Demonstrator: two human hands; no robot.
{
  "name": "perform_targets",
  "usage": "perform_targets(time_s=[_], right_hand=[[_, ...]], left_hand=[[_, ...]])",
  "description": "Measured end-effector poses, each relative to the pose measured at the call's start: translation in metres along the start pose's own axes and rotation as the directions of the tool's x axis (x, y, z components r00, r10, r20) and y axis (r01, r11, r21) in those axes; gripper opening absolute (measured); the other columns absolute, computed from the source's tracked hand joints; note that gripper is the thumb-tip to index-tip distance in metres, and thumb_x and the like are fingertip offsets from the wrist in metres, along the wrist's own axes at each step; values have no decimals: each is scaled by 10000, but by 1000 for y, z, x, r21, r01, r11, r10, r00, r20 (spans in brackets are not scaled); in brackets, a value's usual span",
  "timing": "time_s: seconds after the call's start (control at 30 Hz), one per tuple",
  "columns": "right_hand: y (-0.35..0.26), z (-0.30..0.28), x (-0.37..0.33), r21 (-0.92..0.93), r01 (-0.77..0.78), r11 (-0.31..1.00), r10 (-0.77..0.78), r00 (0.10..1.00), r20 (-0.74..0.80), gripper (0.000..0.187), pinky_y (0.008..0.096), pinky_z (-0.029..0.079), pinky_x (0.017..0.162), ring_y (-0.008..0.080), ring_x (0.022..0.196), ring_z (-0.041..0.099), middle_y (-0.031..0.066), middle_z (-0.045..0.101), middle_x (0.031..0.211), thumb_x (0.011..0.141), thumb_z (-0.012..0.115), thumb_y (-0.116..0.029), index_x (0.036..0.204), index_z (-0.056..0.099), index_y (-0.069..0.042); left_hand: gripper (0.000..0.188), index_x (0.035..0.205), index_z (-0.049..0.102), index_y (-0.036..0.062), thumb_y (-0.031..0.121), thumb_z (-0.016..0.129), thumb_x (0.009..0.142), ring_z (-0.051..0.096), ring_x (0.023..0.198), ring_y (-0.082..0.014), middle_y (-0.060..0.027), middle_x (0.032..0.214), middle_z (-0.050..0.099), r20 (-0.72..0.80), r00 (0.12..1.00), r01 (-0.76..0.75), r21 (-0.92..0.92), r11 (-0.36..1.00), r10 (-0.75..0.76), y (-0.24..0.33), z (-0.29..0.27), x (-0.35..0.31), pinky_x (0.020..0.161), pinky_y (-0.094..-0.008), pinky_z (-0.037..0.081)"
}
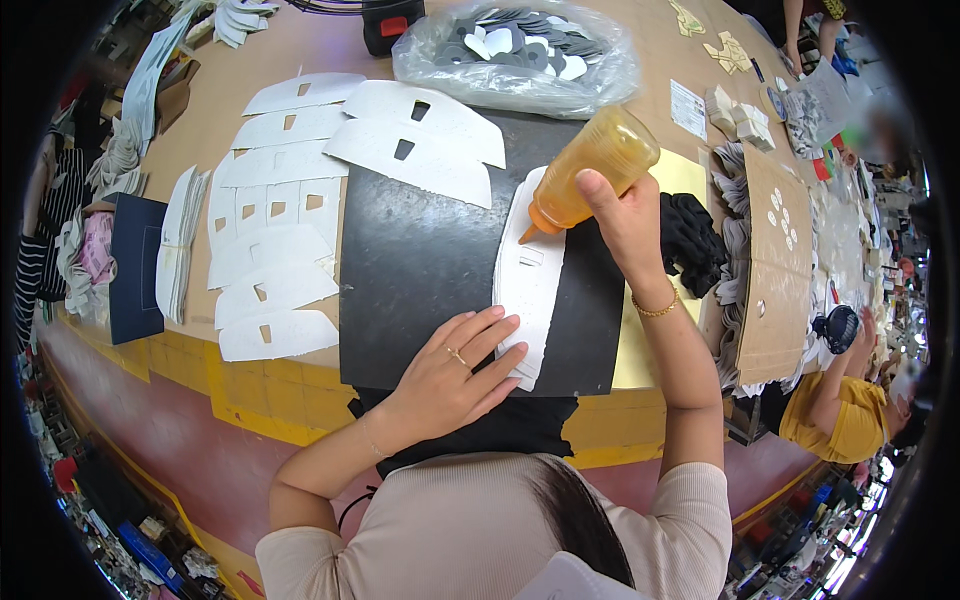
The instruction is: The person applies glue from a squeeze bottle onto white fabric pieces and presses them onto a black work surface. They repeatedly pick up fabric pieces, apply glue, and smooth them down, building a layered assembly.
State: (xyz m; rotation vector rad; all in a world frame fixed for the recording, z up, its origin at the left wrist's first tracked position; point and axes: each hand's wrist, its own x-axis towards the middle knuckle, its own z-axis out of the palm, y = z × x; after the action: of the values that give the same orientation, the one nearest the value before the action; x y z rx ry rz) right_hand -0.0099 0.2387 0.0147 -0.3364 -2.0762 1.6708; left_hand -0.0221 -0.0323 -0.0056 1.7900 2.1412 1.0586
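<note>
1 tipped bottle [600, 160] in right hand [630, 222], left hand [447, 373] on white stack [527, 300]

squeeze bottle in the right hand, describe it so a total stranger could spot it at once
Find the black mat in the middle of the picture. At its far right corner, the right hand holds a tilted squeeze bottle, its orange nozzle pointing down at a white piece. Its translucent amber body sets it apart from the clear bag nearby.
</note>
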Motion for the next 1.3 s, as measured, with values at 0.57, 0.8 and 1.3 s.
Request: perform_targets(time_s=[0.57, 0.8, 1.3], right_hand=[[11, -28, -11, 91, -89, 992, 99, 989, -111, 602, 285, 515, 829, 126, 917, 638, 70, 685, 990, 916, 694, -563, 1065, 660, 20], [1, -25, -13, -10, -38, 999, 38, 996, -79, 547, 284, 531, 790, 128, 885, 652, 72, 710, 975, 883, 774, -477, 1063, 682, 31], [6, -13, -24, 255, -224, 941, 238, 971, -22, 578, 280, 529, 787, 130, 883, 658, 69, 699, 967, 891, 739, -531, 1060, 674, 18]], left_hand=[[473, 1219, 671, 42, 192, 817, 796, 527, 1180, -325, -120, 1287, 571, -211, 952, 241, 67, 968, -223, 4, -3, 4, 1005, -468, 378], [621, 1375, 575, 47, 354, 773, 872, 379, 1265, -301, -98, 1338, 497, -119, 905, 423, 139, 895, -409, 10, 7, 12, 1064, -473, 234], [637, 1394, 566, 66, 327, 785, 856, 392, 1246, -290, -81, 1326, 506, -130, 910, 412, 152, 899, -395, 13, 11, 15, 1046, -462, 234]])
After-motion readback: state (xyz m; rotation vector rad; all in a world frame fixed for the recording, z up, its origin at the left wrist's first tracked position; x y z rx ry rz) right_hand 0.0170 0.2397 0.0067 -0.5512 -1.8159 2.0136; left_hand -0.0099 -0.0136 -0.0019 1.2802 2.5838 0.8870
